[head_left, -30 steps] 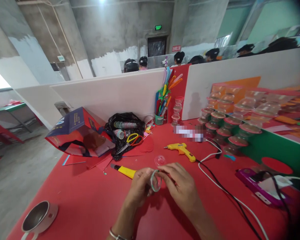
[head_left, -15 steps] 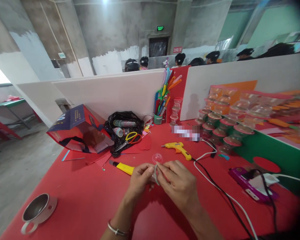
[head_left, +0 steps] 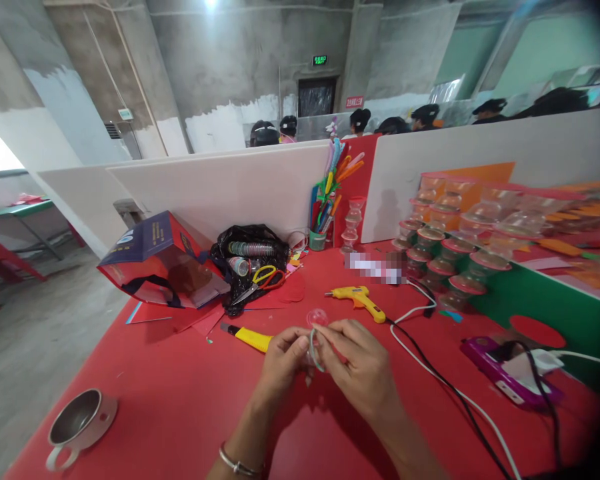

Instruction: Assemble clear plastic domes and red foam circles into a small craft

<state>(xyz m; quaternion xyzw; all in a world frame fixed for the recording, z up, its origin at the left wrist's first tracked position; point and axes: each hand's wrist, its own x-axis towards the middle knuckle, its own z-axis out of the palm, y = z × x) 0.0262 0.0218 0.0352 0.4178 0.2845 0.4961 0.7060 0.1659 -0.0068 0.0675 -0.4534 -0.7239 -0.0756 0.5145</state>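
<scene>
A hard pinch could bend the clear cup (head_left: 313, 355)

Left hand (head_left: 286, 357) and right hand (head_left: 359, 363) both have fingers closed on it, above the desk (head_left: 180, 393). Its thin-looking wall might buckle under uneven pressure; a leftward slip could nudge the yellow knife (head_left: 253, 339) beside the left hand.

The head-worn camera looks forward and down (from nearby) at the hands (head_left: 359, 363).
</scene>
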